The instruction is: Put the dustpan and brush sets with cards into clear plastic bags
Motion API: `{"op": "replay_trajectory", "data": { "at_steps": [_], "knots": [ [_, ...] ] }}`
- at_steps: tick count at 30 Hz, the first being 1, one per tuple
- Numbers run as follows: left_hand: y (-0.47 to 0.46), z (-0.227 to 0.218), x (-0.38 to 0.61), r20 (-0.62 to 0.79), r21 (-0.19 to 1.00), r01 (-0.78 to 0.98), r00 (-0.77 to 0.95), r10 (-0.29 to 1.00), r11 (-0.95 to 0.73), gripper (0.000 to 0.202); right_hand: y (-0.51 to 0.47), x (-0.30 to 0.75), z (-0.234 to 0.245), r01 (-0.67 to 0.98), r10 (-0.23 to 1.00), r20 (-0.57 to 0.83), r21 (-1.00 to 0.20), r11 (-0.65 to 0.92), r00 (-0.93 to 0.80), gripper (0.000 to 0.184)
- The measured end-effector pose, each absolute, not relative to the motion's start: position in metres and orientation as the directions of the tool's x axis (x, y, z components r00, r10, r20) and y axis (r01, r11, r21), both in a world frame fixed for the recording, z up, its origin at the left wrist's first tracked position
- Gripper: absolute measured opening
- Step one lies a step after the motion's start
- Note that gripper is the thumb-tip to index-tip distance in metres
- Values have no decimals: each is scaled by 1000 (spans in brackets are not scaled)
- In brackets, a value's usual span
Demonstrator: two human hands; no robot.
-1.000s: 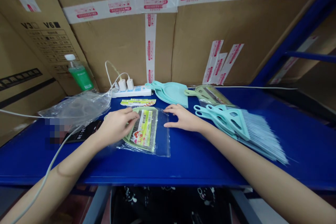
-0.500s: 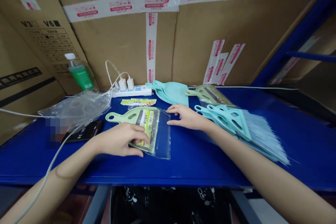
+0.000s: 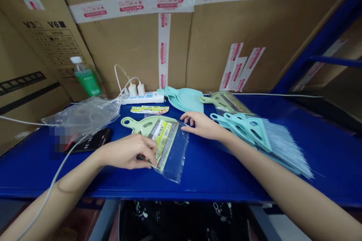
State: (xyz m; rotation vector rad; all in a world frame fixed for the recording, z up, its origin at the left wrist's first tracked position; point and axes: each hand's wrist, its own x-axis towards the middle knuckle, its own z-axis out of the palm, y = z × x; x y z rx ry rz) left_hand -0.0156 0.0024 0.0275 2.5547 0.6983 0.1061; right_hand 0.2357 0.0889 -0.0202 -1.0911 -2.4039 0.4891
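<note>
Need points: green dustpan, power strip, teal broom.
green dustpan (image 3: 143,123), head view, on the scoop
power strip (image 3: 149,98), head view, on the white top
teal broom (image 3: 261,137), head view, on the broom head

On the long workbench (image 3: 198,180), a plastic dustpan in a clear plastic bag (image 3: 147,124) lies at the centre. To its right lie stacked plastic hand brooms (image 3: 249,131). Behind it stand a loose plastic dustpan (image 3: 183,99) and a power strip (image 3: 144,98). To its left lies a crumpled plastic bag (image 3: 85,115).
</note>
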Motion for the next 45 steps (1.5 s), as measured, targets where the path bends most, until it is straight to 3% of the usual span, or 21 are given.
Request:
{"op": "replay_trajectory", "data": {
  "at_steps": [8, 11, 20, 31, 38, 45],
  "knots": [
    [3, 32, -16, -117, 467, 448, 886, 449, -762, 18, 82, 233, -9, 615, 800, 152, -562, 553, -581, 27],
    [3, 33, -16, -139, 472, 443, 891, 431, -763, 21, 81, 233, -6, 614, 800, 131, -573, 543, -586, 20],
    [4, 31, -17, -81, 464, 418, 898, 432, -781, 23, 75, 236, 10, 675, 811, -40, -579, 457, -584, 10],
    [10, 20, -24, 48, 321, 528, 820, 570, -787, 29, 72, 254, 31, 776, 721, -357, -494, 393, -593, 18],
    [15, 14, -25, 134, 161, 658, 724, 677, -736, 34, 70, 256, 36, 793, 697, -414, -471, 387, -586, 23],
    [16, 10, -22, 200, 41, 710, 684, 702, -703, 32, 69, 256, 37, 809, 713, -418, -452, 375, -564, 22]
  ]
}}
